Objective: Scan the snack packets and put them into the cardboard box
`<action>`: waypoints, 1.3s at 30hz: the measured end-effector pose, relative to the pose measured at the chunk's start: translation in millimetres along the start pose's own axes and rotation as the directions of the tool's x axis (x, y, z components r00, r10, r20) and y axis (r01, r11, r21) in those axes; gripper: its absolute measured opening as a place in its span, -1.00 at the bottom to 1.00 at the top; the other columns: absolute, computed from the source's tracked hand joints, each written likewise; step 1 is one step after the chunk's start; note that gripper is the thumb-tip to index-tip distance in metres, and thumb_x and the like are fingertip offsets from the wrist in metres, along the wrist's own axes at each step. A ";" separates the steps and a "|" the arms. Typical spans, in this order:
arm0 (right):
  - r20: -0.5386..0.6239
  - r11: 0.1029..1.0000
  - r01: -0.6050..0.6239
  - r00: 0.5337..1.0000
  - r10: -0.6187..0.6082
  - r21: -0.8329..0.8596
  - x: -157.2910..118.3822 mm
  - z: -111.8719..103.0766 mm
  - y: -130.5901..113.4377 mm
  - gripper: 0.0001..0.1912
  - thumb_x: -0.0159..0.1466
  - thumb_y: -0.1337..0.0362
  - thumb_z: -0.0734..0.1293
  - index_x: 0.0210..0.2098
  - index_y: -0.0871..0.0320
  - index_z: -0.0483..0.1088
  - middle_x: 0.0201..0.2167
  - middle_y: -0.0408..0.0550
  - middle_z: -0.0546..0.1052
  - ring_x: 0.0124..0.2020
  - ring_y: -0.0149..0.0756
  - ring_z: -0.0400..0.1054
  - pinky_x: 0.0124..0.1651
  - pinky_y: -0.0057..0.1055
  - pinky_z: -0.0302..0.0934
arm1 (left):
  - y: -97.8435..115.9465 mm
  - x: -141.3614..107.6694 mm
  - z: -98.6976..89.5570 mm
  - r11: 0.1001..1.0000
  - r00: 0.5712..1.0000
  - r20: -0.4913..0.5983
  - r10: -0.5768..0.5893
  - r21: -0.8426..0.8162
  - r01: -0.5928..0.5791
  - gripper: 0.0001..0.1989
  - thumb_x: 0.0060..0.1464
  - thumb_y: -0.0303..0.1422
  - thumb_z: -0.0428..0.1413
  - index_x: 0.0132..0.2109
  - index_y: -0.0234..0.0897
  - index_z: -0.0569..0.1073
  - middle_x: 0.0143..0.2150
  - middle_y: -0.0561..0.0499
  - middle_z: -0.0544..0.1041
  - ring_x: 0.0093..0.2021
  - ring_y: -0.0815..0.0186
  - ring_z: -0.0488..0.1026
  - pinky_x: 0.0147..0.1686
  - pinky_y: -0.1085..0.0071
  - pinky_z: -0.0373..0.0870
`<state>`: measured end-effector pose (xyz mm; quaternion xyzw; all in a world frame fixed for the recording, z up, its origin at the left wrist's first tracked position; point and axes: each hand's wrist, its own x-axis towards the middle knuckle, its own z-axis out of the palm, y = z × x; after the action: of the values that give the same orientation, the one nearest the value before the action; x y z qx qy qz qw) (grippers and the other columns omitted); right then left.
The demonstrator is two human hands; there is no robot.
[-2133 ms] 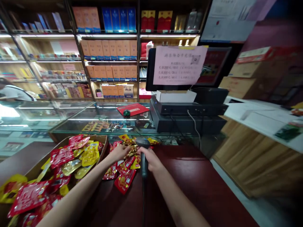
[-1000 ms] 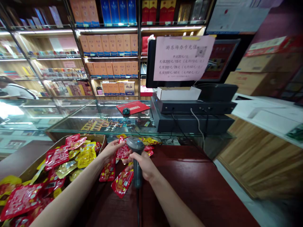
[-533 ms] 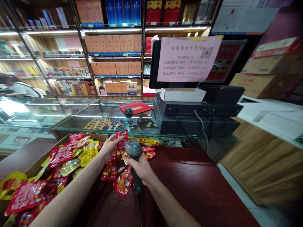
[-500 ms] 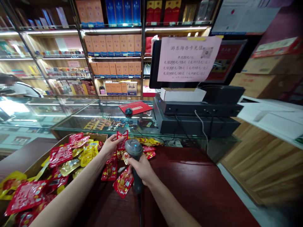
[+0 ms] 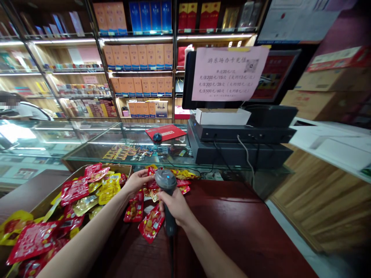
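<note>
A shopper-side view across a glass display counter (image 5: 95,148): the right hand (image 5: 176,206) wraps the handle of one corded barcode scanner (image 5: 165,179), thumb across the grip, apparently so that the head sits upright and turned away from the wearer. The left hand (image 5: 138,182) pinches one red snack packet (image 5: 152,185) just behind that head, which hides most of the pouch; the closeness suggests the two are being paired, packet facing scanner.

Two more red-and-gold packets, one on the left (image 5: 134,207) and one nearer the wearer (image 5: 151,224), lie flat on the dark red tabletop (image 5: 220,216), just below the hands. Behind the scanner, yellow and red packets (image 5: 184,173) overlap too closely to count. To the left, a cardboard carton (image 5: 123,169) brims with others, likewise past counting, probably set beside the left arm for easy reach.

Beyond, one computer mouse (image 5: 157,137) rests on a red mat (image 5: 172,132). A single pink notice (image 5: 230,73) hangs from yellow tape on the monitor's back, presumably to be read from this side. High on the shelves stand four blue boxes (image 5: 150,17) and, beside them, three orange ones (image 5: 109,17).
</note>
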<state>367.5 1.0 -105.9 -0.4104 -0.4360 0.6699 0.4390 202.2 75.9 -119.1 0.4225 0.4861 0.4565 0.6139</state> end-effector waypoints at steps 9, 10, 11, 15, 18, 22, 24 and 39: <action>-0.020 1.000 0.008 1.000 -0.008 -0.018 -3.6 3.4 -8.7 -0.93 0.00 0.29 0.24 -0.53 0.18 0.27 -0.83 -0.29 0.25 -0.82 -0.48 0.09 -0.76 -0.53 0.08 | 3.5 -4.3 2.7 0.999 1.000 0.021 -0.004 0.053 0.003 -0.54 -0.34 -0.36 0.34 -0.18 -0.34 0.50 -0.38 0.01 0.58 -0.48 0.42 0.46 -0.55 0.59 0.27; -0.021 1.000 0.006 1.000 -0.006 -0.021 -3.6 3.2 -8.9 -0.93 0.00 0.29 0.24 -0.53 0.18 0.27 -0.83 -0.28 0.26 -0.82 -0.48 0.09 -0.76 -0.52 0.08 | 4.4 -5.3 3.6 0.998 0.999 0.036 0.004 0.058 -0.006 -0.57 -0.33 -0.36 0.33 -0.19 -0.34 0.51 -0.38 0.01 0.57 -0.48 0.42 0.45 -0.53 0.58 0.27; -0.020 1.000 0.005 1.000 -0.005 -0.023 -3.5 2.9 -8.8 -0.93 -0.01 0.29 0.24 -0.53 0.18 0.28 -0.82 -0.27 0.27 -0.82 -0.47 0.10 -0.76 -0.52 0.08 | 5.3 -6.3 4.4 0.998 0.999 0.049 0.011 0.062 -0.014 -0.58 -0.31 -0.36 0.32 -0.20 -0.34 0.51 -0.39 0.02 0.57 -0.48 0.42 0.45 -0.52 0.58 0.28; -0.016 1.000 0.002 1.000 -0.002 -0.004 -3.2 2.1 -7.3 -0.93 0.00 0.29 0.25 -0.53 0.18 0.28 -0.82 -0.27 0.26 -0.82 -0.46 0.09 -0.75 -0.51 0.06 | 7.0 -8.4 6.3 0.997 0.997 0.075 0.029 0.071 -0.034 -0.63 -0.27 -0.35 0.29 -0.21 -0.34 0.51 -0.41 0.03 0.56 -0.48 0.43 0.44 -0.50 0.56 0.28; -0.009 0.999 0.019 1.000 -0.019 0.028 -2.8 2.3 -6.4 -0.91 0.00 0.28 0.27 -0.50 0.18 0.33 -0.76 -0.24 0.32 -0.76 -0.44 0.13 -0.68 -0.47 0.09 | 6.3 -7.6 5.6 0.998 0.995 0.096 0.019 0.051 -0.024 -0.61 -0.27 -0.34 0.31 -0.21 -0.34 0.51 -0.40 0.03 0.56 -0.46 0.40 0.46 -0.44 0.52 0.33; -0.137 0.978 0.211 0.969 -0.207 0.009 -0.1 1.6 -4.4 -0.91 -0.04 0.35 0.33 -0.49 0.20 0.42 -0.55 -0.16 0.46 -0.46 -0.37 0.31 -0.33 -0.43 0.20 | 4.9 -6.4 3.5 0.999 0.998 0.055 -0.029 0.048 0.026 -0.55 -0.32 -0.27 0.35 -0.20 -0.30 0.49 -0.38 0.02 0.56 -0.45 0.37 0.48 -0.48 0.52 0.32; -0.184 0.973 0.230 0.957 -0.222 0.020 1.5 0.0 -3.0 -0.89 -0.05 0.35 0.36 -0.47 0.19 0.45 -0.50 -0.16 0.48 -0.37 -0.35 0.32 -0.21 -0.42 0.18 | 5.5 -8.2 3.3 0.997 0.997 0.059 -0.040 0.069 0.036 -0.56 -0.32 -0.26 0.35 -0.22 -0.30 0.49 -0.39 0.03 0.56 -0.49 0.42 0.45 -0.55 0.56 0.27; 0.041 0.969 0.034 0.998 -0.046 0.244 -4.1 71.3 -26.6 -0.81 -0.13 0.35 0.40 -0.46 0.20 0.42 -0.60 -0.22 0.39 -0.60 -0.51 0.17 -0.46 -0.51 0.10 | 81.5 -103.3 -47.5 0.991 0.993 0.021 -0.118 -0.063 0.120 -0.55 -0.06 -0.08 0.18 -0.12 -0.33 0.46 -0.25 -0.12 0.55 -0.41 0.33 0.49 -0.41 0.40 0.46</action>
<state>308.3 -12.6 -60.0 -0.3291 -0.3689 0.7186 0.4892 132.0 -2.5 -27.0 0.3767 0.4903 0.4308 0.6574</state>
